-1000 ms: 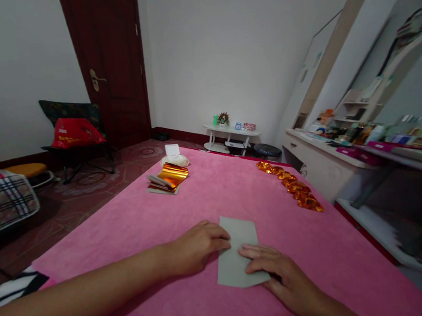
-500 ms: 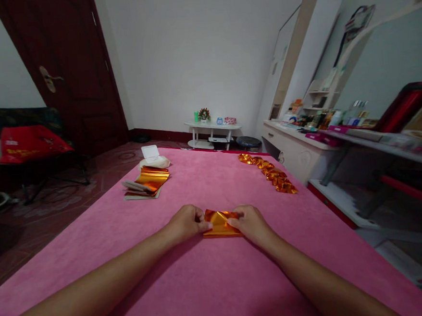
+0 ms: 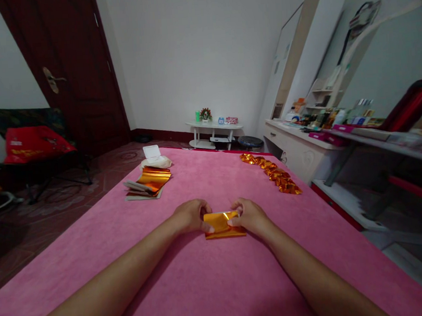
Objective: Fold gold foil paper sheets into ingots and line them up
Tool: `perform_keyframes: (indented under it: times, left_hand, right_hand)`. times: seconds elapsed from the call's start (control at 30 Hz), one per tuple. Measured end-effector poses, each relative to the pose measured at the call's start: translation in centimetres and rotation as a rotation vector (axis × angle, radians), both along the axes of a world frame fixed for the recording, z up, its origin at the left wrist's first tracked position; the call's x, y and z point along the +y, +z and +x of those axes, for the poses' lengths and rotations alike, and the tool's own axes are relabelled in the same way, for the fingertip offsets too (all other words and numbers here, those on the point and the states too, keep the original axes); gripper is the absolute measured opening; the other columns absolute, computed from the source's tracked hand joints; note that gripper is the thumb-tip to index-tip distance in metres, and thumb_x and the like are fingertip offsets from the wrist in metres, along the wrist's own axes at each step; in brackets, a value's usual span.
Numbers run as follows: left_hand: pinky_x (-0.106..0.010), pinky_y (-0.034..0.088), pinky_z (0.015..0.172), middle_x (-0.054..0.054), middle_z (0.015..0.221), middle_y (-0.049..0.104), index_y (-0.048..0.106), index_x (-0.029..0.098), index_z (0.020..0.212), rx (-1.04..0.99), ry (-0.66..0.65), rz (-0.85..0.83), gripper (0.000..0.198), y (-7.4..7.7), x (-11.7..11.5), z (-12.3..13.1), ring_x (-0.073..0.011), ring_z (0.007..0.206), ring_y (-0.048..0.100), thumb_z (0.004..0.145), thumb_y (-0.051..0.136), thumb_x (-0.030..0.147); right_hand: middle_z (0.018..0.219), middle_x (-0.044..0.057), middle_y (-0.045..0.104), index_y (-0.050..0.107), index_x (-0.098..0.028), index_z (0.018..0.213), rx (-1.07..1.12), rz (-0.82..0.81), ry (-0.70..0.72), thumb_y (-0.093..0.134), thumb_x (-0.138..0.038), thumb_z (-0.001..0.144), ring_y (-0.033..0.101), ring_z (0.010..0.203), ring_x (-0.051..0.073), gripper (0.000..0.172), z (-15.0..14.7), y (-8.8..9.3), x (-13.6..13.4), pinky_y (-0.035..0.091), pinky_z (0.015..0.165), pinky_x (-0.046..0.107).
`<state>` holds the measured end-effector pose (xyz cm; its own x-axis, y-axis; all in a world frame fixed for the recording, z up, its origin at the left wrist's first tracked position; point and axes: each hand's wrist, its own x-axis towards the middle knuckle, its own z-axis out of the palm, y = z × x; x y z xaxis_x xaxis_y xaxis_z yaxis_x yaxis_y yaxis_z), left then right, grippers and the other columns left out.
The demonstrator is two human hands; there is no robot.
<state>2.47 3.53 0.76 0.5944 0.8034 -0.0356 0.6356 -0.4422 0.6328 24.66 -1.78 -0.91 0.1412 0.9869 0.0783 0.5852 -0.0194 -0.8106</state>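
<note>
A folded sheet of shiny gold foil paper (image 3: 221, 223) lies on the pink cloth, its long fold edge towards me. My left hand (image 3: 194, 216) pinches its left end, thumb on top and fingers curled behind the far edge. At the right end my right hand (image 3: 250, 217) grips it the same way, thumb pressed on the surface. Further off on the left lies a loose stack of gold foil sheets (image 3: 156, 178) with dull backs. Several crumpled gold folded pieces (image 3: 271, 172) form a row at the far right.
The pink cloth (image 3: 205, 283) covers the table. Behind the stack sits a soft pack with its white lid (image 3: 152, 153) raised. A dressing table (image 3: 300, 142) with bottles stands on the right; a chair with a red bag (image 3: 36, 143) is on the left.
The foil's far part has been folded towards me, so its top now looks flatter and smoother. Both hands stay at its ends, with the fingers curled behind the far edge. The view shifts slightly.
</note>
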Motion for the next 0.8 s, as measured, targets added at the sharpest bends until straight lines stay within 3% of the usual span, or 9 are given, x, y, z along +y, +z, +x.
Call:
perform_keyframes:
  times: [0.17,0.3,0.4,0.5,0.8]
  left_hand:
    - [-0.02,0.03,0.049,0.004,0.065,0.061,0.063,0.018,0.076,-0.149,0.141,0.039,0.042,-1.6,-0.8,0.0,-0.012,0.056,0.051,0.045,0.082,0.041]
    - [-0.019,0.03,0.048,0.004,0.059,0.055,0.058,0.015,0.069,-0.467,0.124,-0.097,0.031,-2.5,-1.2,0.4,-0.0095,0.051,0.046,0.06,0.074,0.041]
    - [-0.02,0.033,0.049,0.003,0.057,0.053,0.058,0.013,0.066,-0.661,0.058,-0.219,0.029,-2.3,-1.5,0.6,-0.0089,0.05,0.046,0.066,0.07,0.039]
    - [-0.02,0.035,0.051,0.002,0.056,0.054,0.06,0.011,0.066,-0.76,0.081,-0.271,0.029,-2.0,-1.7,0.7,-0.0088,0.05,0.047,0.066,0.071,0.038]
    - [-0.02,0.039,0.051,0.001,0.055,0.057,0.06,0.012,0.061,-0.812,0.166,-0.265,0.036,-1.5,-2.3,1.0,-0.0096,0.05,0.049,0.063,0.074,0.045]
  right_hand:
    - [0.055,-0.004,0.058,0.062,-0.018,0.069,0.106,0.054,0.028,0.073,-0.028,0.057,0.05,0.049,0.011,0.018,-0.1,-0.7,-0.6,0.033,0.047,0.022]
    - [0.058,-0.003,0.056,0.06,-0.016,0.068,0.25,0.117,0.056,0.068,-0.035,0.064,0.049,0.051,0.011,0.02,-0.7,-0.4,-1.0,0.035,0.048,0.022]
    - [0.056,-0.003,0.052,0.06,-0.015,0.067,0.329,0.161,0.077,0.068,-0.035,0.066,0.046,0.051,0.011,0.021,-1.1,-0.3,-1.2,0.034,0.048,0.022]
    - [0.055,-0.004,0.049,0.06,-0.015,0.065,0.297,0.19,0.081,0.067,-0.036,0.068,0.044,0.052,0.011,0.022,-1.2,-0.5,-1.2,0.033,0.048,0.022]
    - [0.058,-0.002,0.051,0.062,-0.014,0.066,0.386,0.204,0.068,0.066,-0.038,0.07,0.045,0.054,0.012,0.024,-1.2,-0.7,-1.1,0.035,0.051,0.023]
